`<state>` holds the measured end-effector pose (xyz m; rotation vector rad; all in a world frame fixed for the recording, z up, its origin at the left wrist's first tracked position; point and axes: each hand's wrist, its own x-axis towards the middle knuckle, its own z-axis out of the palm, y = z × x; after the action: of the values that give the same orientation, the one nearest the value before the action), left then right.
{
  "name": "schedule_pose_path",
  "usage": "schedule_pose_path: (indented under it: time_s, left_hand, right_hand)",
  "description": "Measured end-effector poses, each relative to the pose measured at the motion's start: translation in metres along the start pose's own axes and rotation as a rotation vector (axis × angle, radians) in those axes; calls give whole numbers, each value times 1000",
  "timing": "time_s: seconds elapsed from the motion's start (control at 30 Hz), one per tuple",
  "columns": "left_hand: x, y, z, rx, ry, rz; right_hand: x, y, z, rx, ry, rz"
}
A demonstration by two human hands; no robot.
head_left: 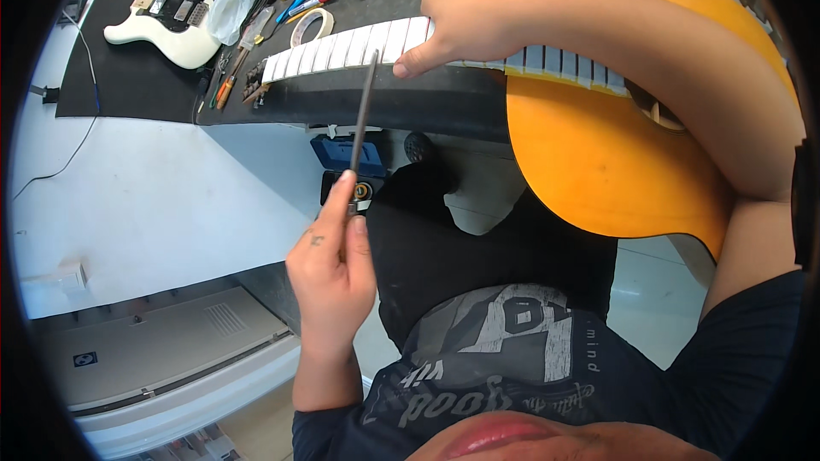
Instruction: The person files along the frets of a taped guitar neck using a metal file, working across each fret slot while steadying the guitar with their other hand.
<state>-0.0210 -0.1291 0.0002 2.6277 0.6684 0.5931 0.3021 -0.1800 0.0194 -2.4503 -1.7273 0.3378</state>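
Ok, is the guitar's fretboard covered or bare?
Covered where visible: pale strips run along it on both sides of the right hand; beneath the hand, cannot tell.

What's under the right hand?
The guitar neck, with pale strips showing along it on both sides of the right hand. The stretch directly beneath the hand is covered.

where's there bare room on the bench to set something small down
The dark bench is bare in front of the white guitar body, toward the left corner. A smaller patch lies between the tape roll, guitar neck and right hand. Crowded: between the white guitar body and tape roll, with a plastic bag and tools.
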Motion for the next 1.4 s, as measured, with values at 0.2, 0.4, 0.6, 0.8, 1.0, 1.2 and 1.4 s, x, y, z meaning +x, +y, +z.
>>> schedule_pose_path:
  time_s: [0.2,0.4,0.6,0.8,1.0,1.2,1.4]
  left_hand:
    - [42,1,20,-1,13,33]
    - [106,12,27,-2,-56,-25]
    - [0,-18,20,-35,1,-32]
    - [118,5,22,14,-105,-28]
    - [20,-18,24,-26,-48,12]
    - [83,10,23,-17,-66,-33]
    - [82,9,27,-1,-76,-12]
  right_hand:
    - [1,-4,-2,-31,-3,9]
    - [6,3,3,26,18,-33]
    - [5,-9,-3,-3,-9,26]
    - [-5,1,-21,30,-79,-73]
    - [6,6,8,10,36,-10]
    - [-1,0,-8,-9,-4,8]
    - [-8,-13,-22,8,-233,129]
